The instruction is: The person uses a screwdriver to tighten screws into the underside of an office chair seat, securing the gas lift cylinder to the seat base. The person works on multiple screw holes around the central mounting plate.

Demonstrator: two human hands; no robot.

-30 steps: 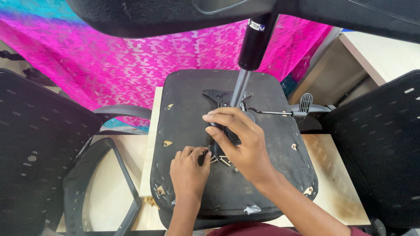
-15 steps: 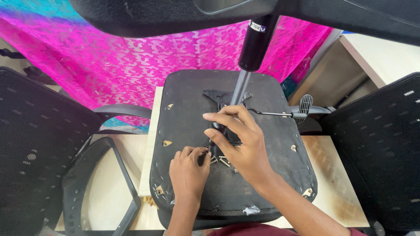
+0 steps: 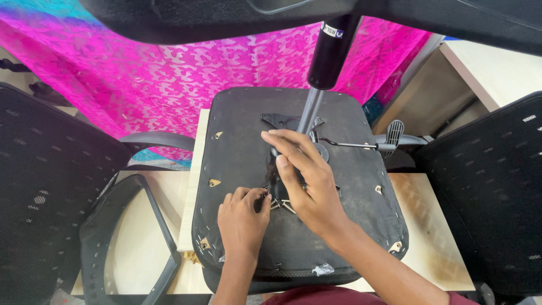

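Note:
An upturned office chair seat lies on a wooden table, its black underside facing up. A metal mechanism plate sits at its middle, and a gas lift column rises from it. My right hand rests over the mechanism, fingers curled down on it. My left hand pinches a small dark part at the plate's near corner. What the fingers grip is mostly hidden.
A lever with a black paddle sticks out to the right. A black armrest loop lies on the table at left. Black mesh chair backs stand on both sides. Pink patterned cloth hangs behind.

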